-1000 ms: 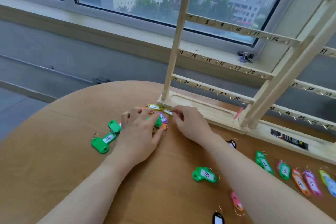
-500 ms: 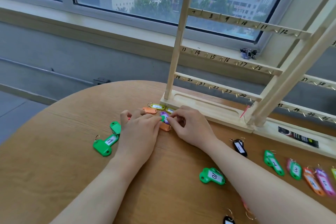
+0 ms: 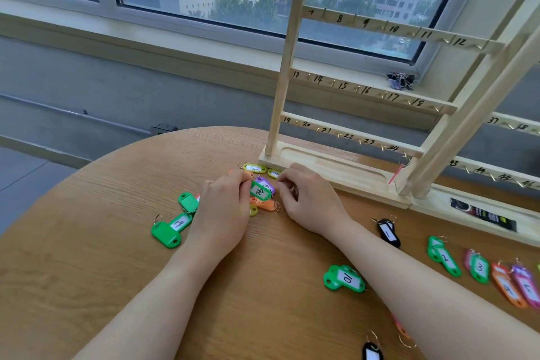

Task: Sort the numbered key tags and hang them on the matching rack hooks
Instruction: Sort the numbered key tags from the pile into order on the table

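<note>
Sorting is our step: our left hand pinches a green tag over the pile on the bench, right hand curled empty beside it; next, reading its number and finding its rack hook.

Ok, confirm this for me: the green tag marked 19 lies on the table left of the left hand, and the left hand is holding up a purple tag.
One thing is off. In the head view the left hand pinches a green tag, not a purple one; a purple tag lies just behind it in the pile. The green tag marked 19 does lie on the table left of that hand.
</note>
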Available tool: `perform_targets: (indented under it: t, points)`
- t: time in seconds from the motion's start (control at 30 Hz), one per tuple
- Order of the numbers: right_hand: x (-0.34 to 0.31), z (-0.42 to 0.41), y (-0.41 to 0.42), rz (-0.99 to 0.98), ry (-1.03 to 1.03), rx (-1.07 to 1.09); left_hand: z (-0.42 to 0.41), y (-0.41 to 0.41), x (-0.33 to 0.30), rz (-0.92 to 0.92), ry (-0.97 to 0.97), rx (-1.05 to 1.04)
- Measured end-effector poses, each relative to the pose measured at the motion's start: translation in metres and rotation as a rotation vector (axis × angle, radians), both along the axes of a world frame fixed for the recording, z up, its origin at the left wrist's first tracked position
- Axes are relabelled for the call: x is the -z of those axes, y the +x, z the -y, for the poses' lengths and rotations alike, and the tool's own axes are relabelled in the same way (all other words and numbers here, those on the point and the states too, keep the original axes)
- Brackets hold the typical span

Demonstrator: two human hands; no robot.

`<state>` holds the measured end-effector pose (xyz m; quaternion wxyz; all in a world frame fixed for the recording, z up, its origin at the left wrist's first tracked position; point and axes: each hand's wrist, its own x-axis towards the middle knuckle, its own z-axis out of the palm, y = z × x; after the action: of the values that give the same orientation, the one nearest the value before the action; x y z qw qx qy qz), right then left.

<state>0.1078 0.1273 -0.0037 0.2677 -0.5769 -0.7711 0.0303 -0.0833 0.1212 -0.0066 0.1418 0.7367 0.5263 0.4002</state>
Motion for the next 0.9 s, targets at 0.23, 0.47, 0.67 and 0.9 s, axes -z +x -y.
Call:
perform_targets:
  t: [0.23,0.47,0.67,0.9]
  points:
    - [-0.0012,-0.0012,0.0011,0.066,-0.052,-0.049,-0.0009,0.0008,0.0007,-0.035,-0.004,-0.018]
    - [-0.0023,-0.0015,0.0004,0.062,-0.061,-0.027,0.0038,0.0002,-0.0018,-0.064,0.017,-0.066]
    - [-0.0010,0.0011,-0.0016,0.027,-0.034,0.047,0.0063,-0.0008,-0.0039,-0.127,0.014,-0.123]
    - [-0.0062,0.0036,-0.0030,0.041,-0.058,0.065,0.0042,-0.0021,-0.0027,-0.103,0.008,-0.203]
